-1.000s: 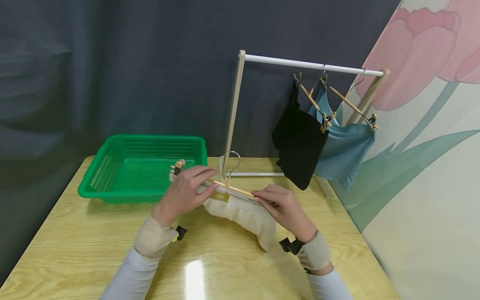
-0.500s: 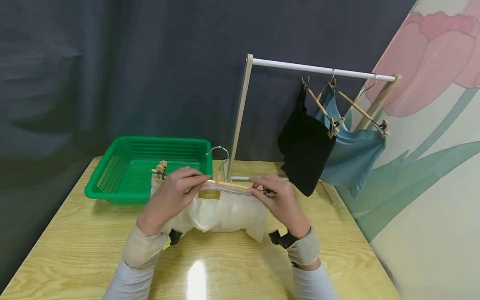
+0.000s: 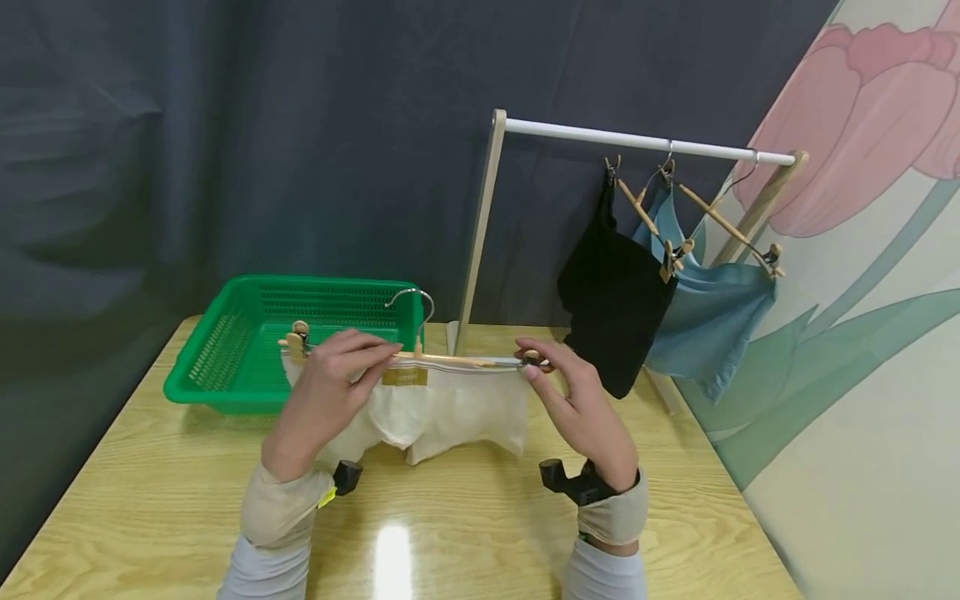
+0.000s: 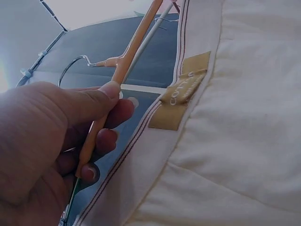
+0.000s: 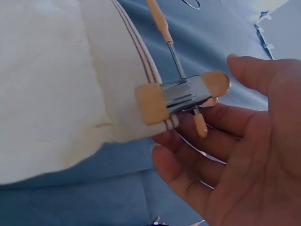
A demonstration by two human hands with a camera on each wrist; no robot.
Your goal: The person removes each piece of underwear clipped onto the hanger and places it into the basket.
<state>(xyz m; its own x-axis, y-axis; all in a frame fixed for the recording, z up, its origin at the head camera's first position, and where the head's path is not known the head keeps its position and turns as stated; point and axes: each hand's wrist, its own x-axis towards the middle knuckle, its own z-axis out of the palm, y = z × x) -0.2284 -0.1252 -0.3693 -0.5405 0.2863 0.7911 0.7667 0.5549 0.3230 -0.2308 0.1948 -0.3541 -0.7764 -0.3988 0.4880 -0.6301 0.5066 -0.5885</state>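
Observation:
Cream-white cotton shorts [image 3: 465, 408] hang by the waistband from a wooden clip hanger [image 3: 450, 361], its metal hook upward. A tan label [image 4: 181, 92] sits at the middle of the waistband. My left hand [image 3: 330, 392] grips the hanger's wooden bar left of the hook, thumb on one side and fingers curled on the other. In the right wrist view, the right-end clip [image 5: 183, 96] bites the waistband corner. My right hand [image 3: 588, 408] is around that clip, thumb apart from it and loosely bent fingers behind it. The left-end clip [image 3: 298, 337] holds the other corner.
A green plastic basket [image 3: 202, 397] stands at the back left, behind the shorts. To the right is a small rack with a white rail [image 3: 592, 131]. On it hang black shorts [image 3: 615, 308] and a blue garment [image 3: 712, 325] on clip hangers. A painted wall borders the right side.
The hanger and shorts have shifted left and turned to face me more squarely. My right hand has released the bar, moved out to the right-end clip and spread its thumb from its fingers.

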